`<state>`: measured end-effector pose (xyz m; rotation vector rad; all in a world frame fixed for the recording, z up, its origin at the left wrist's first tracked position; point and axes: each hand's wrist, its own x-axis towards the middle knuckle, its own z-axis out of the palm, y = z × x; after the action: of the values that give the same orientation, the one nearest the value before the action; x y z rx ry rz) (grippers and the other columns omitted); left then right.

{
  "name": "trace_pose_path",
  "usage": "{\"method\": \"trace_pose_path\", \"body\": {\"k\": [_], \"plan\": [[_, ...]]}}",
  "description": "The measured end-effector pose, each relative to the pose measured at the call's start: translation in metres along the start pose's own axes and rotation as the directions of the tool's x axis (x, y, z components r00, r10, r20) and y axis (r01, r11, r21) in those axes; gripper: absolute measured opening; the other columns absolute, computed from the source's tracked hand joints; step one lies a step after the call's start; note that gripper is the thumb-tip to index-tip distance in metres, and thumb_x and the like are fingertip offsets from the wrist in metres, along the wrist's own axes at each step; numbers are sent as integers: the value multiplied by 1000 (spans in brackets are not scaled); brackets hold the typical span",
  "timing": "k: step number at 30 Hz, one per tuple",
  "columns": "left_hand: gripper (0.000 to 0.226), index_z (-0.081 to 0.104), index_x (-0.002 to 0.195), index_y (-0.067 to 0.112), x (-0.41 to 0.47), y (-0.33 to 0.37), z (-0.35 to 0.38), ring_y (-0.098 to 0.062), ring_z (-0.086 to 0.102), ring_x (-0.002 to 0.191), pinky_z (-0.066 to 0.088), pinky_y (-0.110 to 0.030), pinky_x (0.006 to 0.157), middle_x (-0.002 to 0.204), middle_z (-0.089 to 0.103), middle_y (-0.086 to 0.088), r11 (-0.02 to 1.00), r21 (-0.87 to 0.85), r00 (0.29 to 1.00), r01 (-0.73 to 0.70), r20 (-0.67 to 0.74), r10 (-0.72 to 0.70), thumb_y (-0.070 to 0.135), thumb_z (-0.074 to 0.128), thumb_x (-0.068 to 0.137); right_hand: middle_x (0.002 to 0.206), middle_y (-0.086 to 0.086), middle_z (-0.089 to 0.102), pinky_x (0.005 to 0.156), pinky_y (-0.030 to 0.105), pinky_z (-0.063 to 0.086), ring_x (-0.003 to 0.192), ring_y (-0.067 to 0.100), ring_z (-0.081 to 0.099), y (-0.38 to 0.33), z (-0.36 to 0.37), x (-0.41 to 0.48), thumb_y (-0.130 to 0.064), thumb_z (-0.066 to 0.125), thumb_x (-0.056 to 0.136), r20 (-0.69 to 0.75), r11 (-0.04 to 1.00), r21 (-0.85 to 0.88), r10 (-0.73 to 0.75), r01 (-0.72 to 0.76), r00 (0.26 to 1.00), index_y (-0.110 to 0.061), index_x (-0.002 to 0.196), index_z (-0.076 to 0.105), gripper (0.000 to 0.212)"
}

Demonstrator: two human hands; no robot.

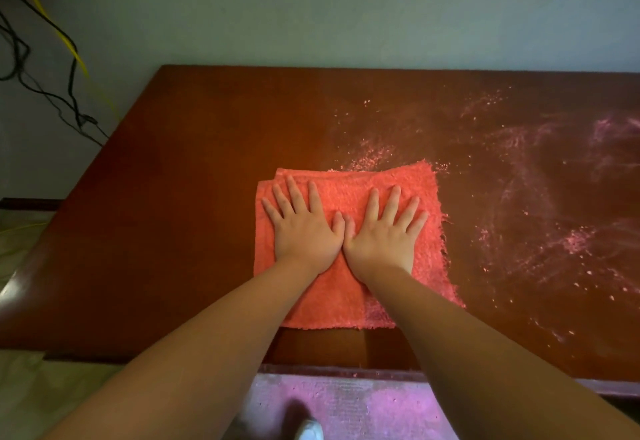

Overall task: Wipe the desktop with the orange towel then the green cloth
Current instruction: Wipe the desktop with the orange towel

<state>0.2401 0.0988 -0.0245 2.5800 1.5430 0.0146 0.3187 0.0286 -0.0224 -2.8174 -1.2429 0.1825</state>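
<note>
The orange towel [349, 287] lies folded flat on the dark red-brown desktop [173, 218], near the front edge at the middle. My left hand [304, 228] and my right hand [384, 235] both press flat on the towel's far half, fingers spread, thumbs touching side by side. Pale powder [575, 242] is smeared and scattered over the right half of the desktop, reaching up to the towel's far and right edges. The left half of the desktop looks clean. No green cloth is in view.
The desk's back edge meets a pale wall [346, 6]. Black cables [20, 69] and a yellow cable [69, 44] hang at the far left beyond the desk. Below the front edge lies a pinkish floor [346, 405] with a white shoe tip [310, 431].
</note>
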Motion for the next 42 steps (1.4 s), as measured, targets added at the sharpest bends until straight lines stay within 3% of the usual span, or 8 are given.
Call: {"method": "trace_pose_path", "body": {"k": [20,33,38,42], "plan": [[73,0,151,12,170,26,-19,-41,-6,144,-3,-57,115,156,-9,-23,999,-20,999,-33,-2,33,52,22,94,158,17,-14,114,57,-9,142,45,-15,-21,-19,170,-56,7,95,13,1000,-14,12,-12,1000,-17,151,-9,70],[74,4,151,11,303,44,-22,-40,-7,144,-5,-56,115,157,-7,-22,996,-43,997,-77,-23,76,52,26,94,159,14,-9,116,54,-9,144,42,-11,-35,-31,297,-54,16,97,-7,998,-16,60,-60,998,-19,152,-1,68],[73,8,150,9,334,53,-23,-38,-2,144,-3,-56,116,157,0,-20,993,-70,994,-91,-64,86,50,28,93,160,11,-2,117,51,-7,145,38,-7,-34,-35,330,-54,19,96,-28,999,14,52,-52,998,-22,153,5,66],[68,21,147,7,355,58,-21,-35,9,144,2,-53,117,153,20,-18,991,-110,993,-78,-102,67,47,31,93,160,10,5,117,49,-6,146,36,-4,-33,-37,354,-54,20,97,-48,998,49,31,-29,998,-21,152,12,65]]}}
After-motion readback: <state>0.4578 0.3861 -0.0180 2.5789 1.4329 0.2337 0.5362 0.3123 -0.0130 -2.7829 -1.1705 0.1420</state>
